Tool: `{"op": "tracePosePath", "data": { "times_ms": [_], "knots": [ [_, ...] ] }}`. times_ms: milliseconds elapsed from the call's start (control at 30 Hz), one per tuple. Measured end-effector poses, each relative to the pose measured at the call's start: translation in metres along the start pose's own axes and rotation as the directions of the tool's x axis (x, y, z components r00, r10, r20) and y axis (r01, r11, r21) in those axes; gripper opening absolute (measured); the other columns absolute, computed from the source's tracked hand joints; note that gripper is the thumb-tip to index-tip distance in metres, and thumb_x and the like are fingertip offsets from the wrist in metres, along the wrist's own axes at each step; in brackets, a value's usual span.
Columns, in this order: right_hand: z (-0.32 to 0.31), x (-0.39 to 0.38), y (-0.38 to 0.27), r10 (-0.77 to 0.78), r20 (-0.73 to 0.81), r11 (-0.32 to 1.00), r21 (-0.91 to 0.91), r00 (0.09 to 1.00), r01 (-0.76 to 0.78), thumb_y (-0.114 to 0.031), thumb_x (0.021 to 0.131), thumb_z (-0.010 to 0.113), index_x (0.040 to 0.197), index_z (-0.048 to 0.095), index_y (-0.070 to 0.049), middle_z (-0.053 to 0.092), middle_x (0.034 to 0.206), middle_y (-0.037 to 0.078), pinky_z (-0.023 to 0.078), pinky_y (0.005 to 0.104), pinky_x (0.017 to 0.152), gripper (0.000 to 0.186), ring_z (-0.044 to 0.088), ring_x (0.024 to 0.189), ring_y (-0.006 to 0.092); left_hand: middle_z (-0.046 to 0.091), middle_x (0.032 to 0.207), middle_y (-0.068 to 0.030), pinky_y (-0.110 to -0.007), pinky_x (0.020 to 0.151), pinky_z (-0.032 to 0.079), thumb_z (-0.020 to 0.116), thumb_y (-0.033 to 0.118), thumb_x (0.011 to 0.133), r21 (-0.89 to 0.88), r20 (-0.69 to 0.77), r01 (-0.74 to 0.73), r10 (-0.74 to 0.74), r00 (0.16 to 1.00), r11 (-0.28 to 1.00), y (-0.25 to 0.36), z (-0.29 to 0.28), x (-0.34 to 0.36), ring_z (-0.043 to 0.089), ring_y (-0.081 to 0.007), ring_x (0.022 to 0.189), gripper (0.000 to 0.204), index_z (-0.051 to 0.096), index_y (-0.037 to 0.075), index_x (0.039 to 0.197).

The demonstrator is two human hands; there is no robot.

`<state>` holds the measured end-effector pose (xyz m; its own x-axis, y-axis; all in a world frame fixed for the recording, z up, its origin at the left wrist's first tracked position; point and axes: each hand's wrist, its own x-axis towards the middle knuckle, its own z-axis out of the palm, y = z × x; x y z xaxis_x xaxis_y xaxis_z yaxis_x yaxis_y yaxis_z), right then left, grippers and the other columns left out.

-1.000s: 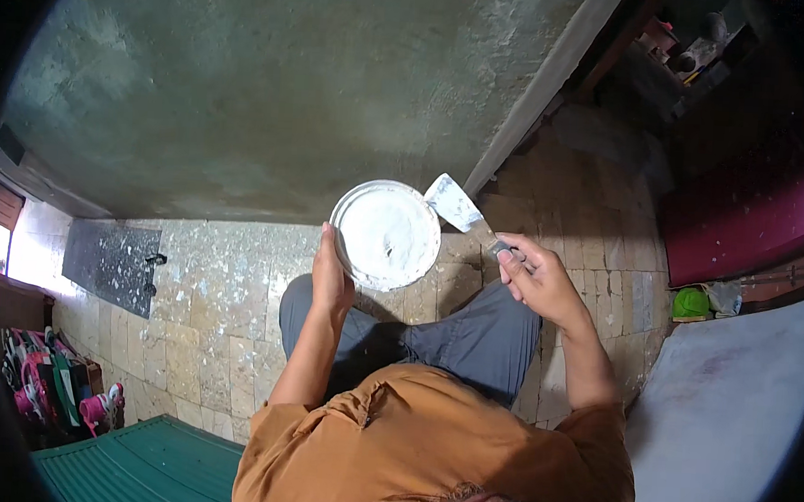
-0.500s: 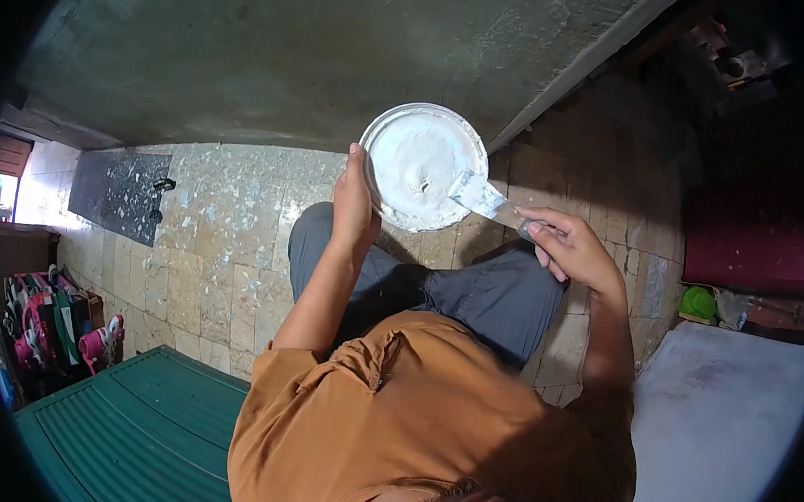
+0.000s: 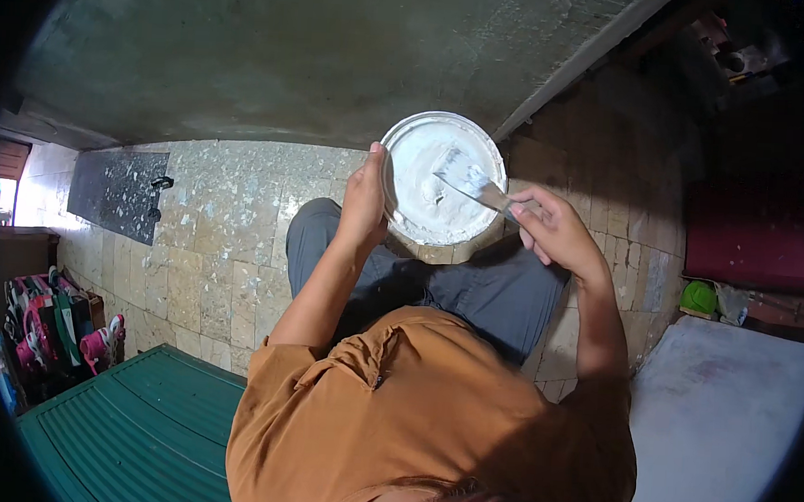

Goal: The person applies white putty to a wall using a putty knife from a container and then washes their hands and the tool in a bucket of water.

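Observation:
My left hand [image 3: 363, 194] grips the side of a round white tub [image 3: 404, 213], which holds smooth white paste with a small dark hole near its middle. My right hand [image 3: 551, 224] is closed on the handle of a putty knife [image 3: 491, 197]. Its paste-smeared blade lies over the paste inside the tub, reaching just above the hole. The tub is held over my grey-trousered legs [image 3: 499, 302].
Grey-green wall [image 3: 276, 53] ahead; paint-flecked tiled floor [image 3: 210, 277] with a dark mat [image 3: 119, 191] at left; green ridged panel [image 3: 120, 418] at lower left, pink items [image 3: 97, 344] behind it; maroon panel [image 3: 748, 233], green object [image 3: 697, 298] and pale slab [image 3: 721, 413] at right.
The putty knife has moved from outside the tub's right side, inward and onto the paste. The view has shifted, and the tub now appears higher and farther right.

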<state>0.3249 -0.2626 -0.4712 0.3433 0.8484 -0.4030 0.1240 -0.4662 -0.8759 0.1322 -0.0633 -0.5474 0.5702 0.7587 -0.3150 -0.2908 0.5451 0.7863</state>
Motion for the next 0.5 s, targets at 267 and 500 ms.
{"op": "tracePosePath", "data": {
  "times_ms": [267,500],
  "knots": [
    [-0.002,0.001,-0.005,0.043,-0.012,0.996,-0.075,0.999,-0.044,-0.027,0.100,0.059,0.115,0.060,-0.005,0.055,0.061,0.001,0.032,0.0220,0.038,0.027,0.042,0.041,0.0050,0.066,0.113,-0.0175,-0.032,0.090,0.051,0.040,0.037,0.107,0.023,0.042,-0.006,0.005,0.999,1.000,-0.002,-0.002,0.001,0.065,-0.0197,0.101,0.054,0.058,-0.012,0.120],
    [-0.015,-0.009,0.002,0.105,-0.018,0.978,-0.180,0.994,-0.107,-0.027,0.101,0.058,0.118,0.059,-0.006,0.053,0.061,-0.001,0.031,0.0203,0.039,0.026,0.041,0.041,0.0028,0.067,0.108,-0.0157,-0.031,0.088,0.051,0.042,0.038,0.107,0.005,0.007,0.025,-0.025,1.000,1.000,-0.006,-0.004,0.000,0.065,-0.0187,0.097,0.054,0.059,-0.012,0.118]
  ]
}}
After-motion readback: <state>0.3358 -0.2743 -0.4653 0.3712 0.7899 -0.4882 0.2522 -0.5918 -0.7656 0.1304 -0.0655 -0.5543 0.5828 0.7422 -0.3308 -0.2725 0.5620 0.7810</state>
